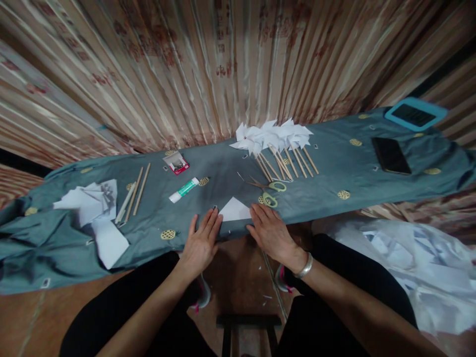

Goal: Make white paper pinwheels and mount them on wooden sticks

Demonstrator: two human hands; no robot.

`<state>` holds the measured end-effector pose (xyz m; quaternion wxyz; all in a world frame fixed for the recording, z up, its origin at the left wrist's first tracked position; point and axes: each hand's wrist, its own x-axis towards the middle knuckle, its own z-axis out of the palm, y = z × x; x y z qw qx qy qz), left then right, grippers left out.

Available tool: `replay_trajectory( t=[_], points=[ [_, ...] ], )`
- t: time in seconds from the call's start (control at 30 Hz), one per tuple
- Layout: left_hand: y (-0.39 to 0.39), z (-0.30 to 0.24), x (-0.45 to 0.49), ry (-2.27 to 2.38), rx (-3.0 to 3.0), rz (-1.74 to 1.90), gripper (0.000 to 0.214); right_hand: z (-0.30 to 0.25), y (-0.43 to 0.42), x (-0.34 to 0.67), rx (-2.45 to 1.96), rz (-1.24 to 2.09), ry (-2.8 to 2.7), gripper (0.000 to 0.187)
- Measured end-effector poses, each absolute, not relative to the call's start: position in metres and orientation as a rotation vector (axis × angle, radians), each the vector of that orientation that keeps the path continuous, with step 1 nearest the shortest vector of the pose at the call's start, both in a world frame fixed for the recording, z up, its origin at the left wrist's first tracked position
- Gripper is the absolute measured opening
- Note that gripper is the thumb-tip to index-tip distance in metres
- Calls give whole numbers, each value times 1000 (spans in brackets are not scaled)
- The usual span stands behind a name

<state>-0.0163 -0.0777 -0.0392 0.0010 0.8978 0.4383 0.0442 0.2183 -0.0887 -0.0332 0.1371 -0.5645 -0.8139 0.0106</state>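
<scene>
A white paper folded into a triangle (234,209) lies at the near edge of the teal cloth-covered table (334,168). My left hand (202,240) lies flat with its fingers stretched out, touching the paper's left corner. My right hand (268,229) lies flat on the paper's right side, fingers extended, a silver bangle on its wrist. Just behind my right hand lie green-handled scissors (268,191). A glue stick (184,190) lies to the left of the paper.
Several white paper pinwheels on wooden sticks (273,144) lie at the back. Loose white paper sheets (94,210) and wooden sticks (134,192) are at the left. A small pink packet (176,162), a dark phone (390,154) and a blue-framed tablet (415,114) lie around. Paper scraps in a bag (416,263) sit at right.
</scene>
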Motion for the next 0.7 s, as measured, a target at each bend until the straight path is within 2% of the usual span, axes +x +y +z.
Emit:
replay_trajectory(
  t=[0.2, 0.37, 0.47, 0.7],
  points=[
    [-89, -40, -40, 1475, 2798, 192, 59, -30, -88, 220, -1639, 71, -2338, 43],
    [-93, -49, -55, 1492, 2653, 407, 56, -28, -79, 219, -1607, 183, -2199, 44],
    [-91, -51, -49, 1546, 2467, 548, 57, -28, -70, 216, -1580, 312, -2137, 37],
    [-72, -40, -18, 1563, 2032, 728, 49, -32, -49, 208, -1566, 593, -1844, 7]
  ],
)
